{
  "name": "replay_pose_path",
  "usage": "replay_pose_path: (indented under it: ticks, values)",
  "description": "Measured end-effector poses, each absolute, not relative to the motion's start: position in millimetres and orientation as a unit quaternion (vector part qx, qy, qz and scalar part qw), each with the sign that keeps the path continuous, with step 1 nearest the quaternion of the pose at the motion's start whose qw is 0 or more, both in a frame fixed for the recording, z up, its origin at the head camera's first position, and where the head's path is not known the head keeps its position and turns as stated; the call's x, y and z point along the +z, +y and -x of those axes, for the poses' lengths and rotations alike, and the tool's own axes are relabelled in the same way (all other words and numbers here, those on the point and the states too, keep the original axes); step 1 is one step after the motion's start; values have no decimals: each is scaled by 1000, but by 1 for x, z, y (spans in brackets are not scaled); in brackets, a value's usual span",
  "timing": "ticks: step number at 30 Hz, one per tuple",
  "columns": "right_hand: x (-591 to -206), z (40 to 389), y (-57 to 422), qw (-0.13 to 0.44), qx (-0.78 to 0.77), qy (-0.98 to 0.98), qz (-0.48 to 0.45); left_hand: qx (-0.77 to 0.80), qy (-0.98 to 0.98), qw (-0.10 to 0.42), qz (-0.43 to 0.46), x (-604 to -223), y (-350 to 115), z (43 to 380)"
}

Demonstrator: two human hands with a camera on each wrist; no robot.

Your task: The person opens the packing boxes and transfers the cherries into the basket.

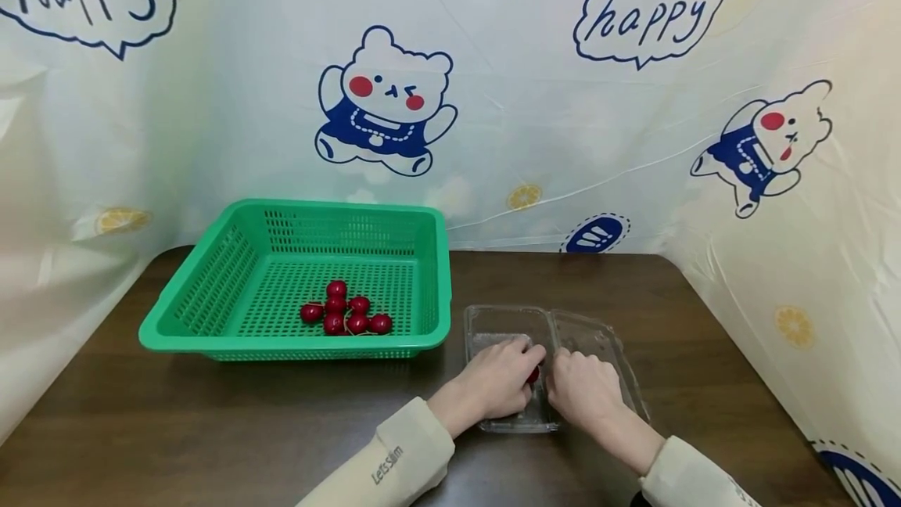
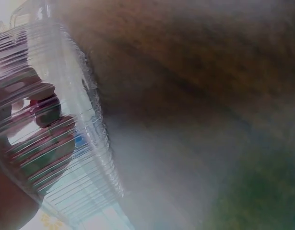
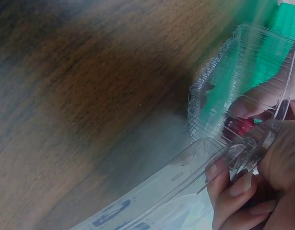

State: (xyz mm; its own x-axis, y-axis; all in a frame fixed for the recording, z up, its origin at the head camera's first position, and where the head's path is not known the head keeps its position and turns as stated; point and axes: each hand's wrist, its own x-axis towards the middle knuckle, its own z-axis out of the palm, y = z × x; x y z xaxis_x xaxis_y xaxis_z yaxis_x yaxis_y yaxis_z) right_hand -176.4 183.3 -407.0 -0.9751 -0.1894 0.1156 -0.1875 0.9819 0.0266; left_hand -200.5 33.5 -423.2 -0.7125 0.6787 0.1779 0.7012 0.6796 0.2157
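Observation:
A clear plastic clamshell box [image 1: 503,319] lies with its lid [image 1: 594,333] folded out to the right. My left hand [image 1: 493,378] reaches inside the box and pinches a dark red cherry [image 1: 533,375] between thumb and fingers. Through the ribbed clear wall, the left wrist view shows this cherry [image 2: 46,110] between the fingertips. My right hand [image 1: 584,388] grips the box by the edge where lid and box meet. In the right wrist view its curled fingers [image 3: 243,184] hold that edge, close beside the cherry [image 3: 241,125].
A green perforated basket [image 1: 281,272] stands on the left of the brown wooden table [image 1: 281,429]. Several cherries [image 1: 336,306] with stems lie together near its front side. A printed cloth [image 1: 507,100] hangs behind and along both sides of the table.

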Motion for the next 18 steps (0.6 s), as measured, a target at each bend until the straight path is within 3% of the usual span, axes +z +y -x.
replay_pose_path:
  ticks: [8,18]
  values:
    - [-408,175,181,68,-12,-992,-102,-160,-914,19,372,-415,30,202]
    - [-406,176,182,66,-19,-993,-96,-162,-907,51,384,-398,25,207]
